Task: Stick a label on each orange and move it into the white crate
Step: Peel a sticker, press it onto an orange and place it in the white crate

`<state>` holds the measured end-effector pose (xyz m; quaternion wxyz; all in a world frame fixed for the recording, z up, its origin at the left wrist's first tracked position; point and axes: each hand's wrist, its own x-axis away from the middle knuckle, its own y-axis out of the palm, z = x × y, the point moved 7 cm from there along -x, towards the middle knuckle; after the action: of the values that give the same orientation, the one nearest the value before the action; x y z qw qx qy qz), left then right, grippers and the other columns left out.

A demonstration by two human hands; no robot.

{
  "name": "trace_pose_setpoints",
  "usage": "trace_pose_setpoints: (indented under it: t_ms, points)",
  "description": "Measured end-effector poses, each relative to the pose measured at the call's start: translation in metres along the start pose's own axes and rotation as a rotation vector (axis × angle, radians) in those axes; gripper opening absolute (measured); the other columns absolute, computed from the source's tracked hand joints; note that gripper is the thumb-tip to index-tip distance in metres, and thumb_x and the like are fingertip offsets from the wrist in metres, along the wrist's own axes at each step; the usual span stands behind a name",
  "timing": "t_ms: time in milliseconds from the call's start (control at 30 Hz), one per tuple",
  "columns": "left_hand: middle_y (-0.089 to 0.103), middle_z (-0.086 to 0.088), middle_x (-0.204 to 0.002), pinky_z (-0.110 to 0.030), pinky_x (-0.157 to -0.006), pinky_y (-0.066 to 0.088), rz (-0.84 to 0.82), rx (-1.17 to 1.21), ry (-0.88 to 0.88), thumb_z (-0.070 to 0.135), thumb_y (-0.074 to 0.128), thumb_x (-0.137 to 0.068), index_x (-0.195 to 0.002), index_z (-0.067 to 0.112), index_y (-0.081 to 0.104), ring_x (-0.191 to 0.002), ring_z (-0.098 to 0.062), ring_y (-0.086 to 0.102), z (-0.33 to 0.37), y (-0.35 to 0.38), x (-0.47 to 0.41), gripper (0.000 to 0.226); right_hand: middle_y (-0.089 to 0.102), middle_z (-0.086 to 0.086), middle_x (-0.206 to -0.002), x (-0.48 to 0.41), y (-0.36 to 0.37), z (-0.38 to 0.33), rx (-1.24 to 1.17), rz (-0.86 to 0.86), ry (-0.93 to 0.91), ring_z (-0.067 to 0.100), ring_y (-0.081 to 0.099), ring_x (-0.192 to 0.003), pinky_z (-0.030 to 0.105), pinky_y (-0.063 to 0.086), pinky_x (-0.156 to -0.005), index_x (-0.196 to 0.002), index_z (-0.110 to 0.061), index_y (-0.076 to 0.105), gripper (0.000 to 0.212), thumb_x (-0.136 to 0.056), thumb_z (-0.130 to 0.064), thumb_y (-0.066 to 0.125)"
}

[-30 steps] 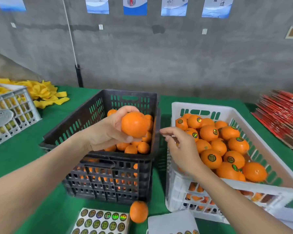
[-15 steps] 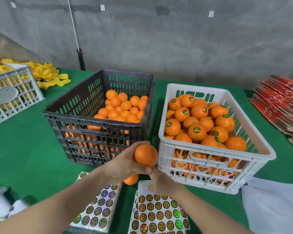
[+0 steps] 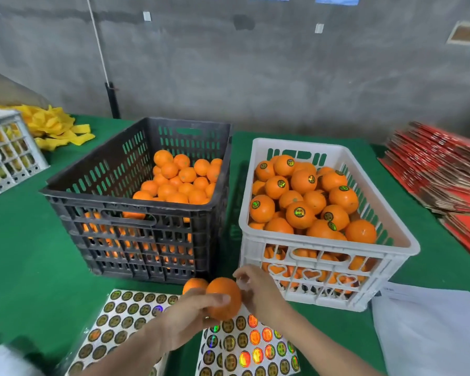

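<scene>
Our left hand wraps the orange and holds it just above the label sheet, in front of the white crate, while our right hand touches its far side with fingers pinched; whether a label sits between them we cannot tell. A light press could leave the label creased or peeling. A loose orange just behind could roll off the surface if nudged.

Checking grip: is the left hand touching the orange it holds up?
Touching: the head view shows the left hand with fingers wrapped on the orange.
</scene>
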<state>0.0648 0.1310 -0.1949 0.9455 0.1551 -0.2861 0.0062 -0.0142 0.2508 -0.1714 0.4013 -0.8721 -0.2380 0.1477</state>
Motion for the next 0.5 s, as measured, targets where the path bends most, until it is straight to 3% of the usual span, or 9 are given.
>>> trace_pose_setpoints:
  t_ms: [67, 167, 200, 300, 367, 500]
  points:
    - [0.059, -0.020, -0.123, -0.039, -0.085, 0.050, 0.027, 0.036, 0.010, 0.027, 0.089, -0.032, -0.134, 0.004, 0.041, -0.108, -0.033, 0.061, 0.002, 0.003, -0.005, 0.115, 0.043, -0.007, -0.102, 0.012, -0.003, -0.001, -0.009, 0.105, 0.014, 0.002, 0.045, -0.079, 0.008, 0.031, -0.067, -0.097, -0.023, 0.050, 0.015, -0.087, -0.013, 0.055]
    - [0.067, -0.024, -0.111, -0.037, -0.076, 0.052, 0.024, 0.071, 0.007, 0.025, 0.089, -0.045, -0.127, -0.001, 0.049, -0.092, -0.034, 0.067, 0.010, 0.005, -0.011, 0.094, 0.039, -0.014, -0.091, 0.024, 0.007, -0.005, 0.027, 0.059, 0.023, -0.005, 0.040, -0.069, 0.006, 0.031, -0.067, -0.084, -0.031, 0.051, 0.011, -0.088, -0.022, 0.057]
    - [0.069, -0.024, -0.105, -0.039, -0.077, 0.052, 0.012, 0.077, -0.003, 0.022, 0.087, -0.053, -0.123, -0.001, 0.052, -0.087, -0.034, 0.068, 0.012, 0.007, -0.012, 0.082, 0.042, -0.013, -0.091, 0.026, 0.010, -0.007, 0.040, 0.038, 0.026, -0.004, 0.040, -0.069, 0.007, 0.031, -0.067, -0.086, -0.028, 0.058, 0.004, -0.088, -0.025, 0.056]
    - [0.071, -0.025, -0.099, -0.047, -0.094, 0.048, -0.018, 0.072, -0.043, 0.029, 0.073, -0.066, -0.116, 0.000, 0.057, -0.086, -0.035, 0.068, 0.011, 0.008, -0.016, 0.060, 0.052, -0.006, -0.106, 0.027, 0.018, -0.004, 0.099, 0.024, 0.065, 0.008, 0.050, -0.092, 0.017, 0.038, -0.082, -0.100, -0.022, 0.066, 0.018, -0.090, -0.030, 0.054]
    - [0.071, -0.023, -0.092, -0.046, -0.094, 0.048, -0.016, 0.066, -0.062, 0.030, 0.072, -0.066, -0.115, 0.001, 0.057, -0.080, -0.035, 0.068, 0.010, 0.006, -0.019, 0.059, 0.052, -0.005, -0.109, 0.028, 0.020, -0.005, 0.160, 0.013, 0.068, 0.013, 0.051, -0.102, 0.022, 0.041, -0.086, -0.103, -0.021, 0.066, 0.022, -0.091, -0.033, 0.051]
    - [0.069, -0.021, -0.082, -0.041, -0.084, 0.050, -0.038, 0.037, -0.100, 0.036, 0.075, -0.062, -0.118, -0.002, 0.057, -0.070, -0.031, 0.066, 0.007, 0.005, -0.023, 0.070, 0.053, -0.006, -0.107, 0.032, 0.024, -0.009, 0.185, 0.049, 0.035, 0.013, 0.051, -0.101, 0.021, 0.038, -0.081, -0.099, -0.022, 0.063, 0.021, -0.091, -0.036, 0.050]
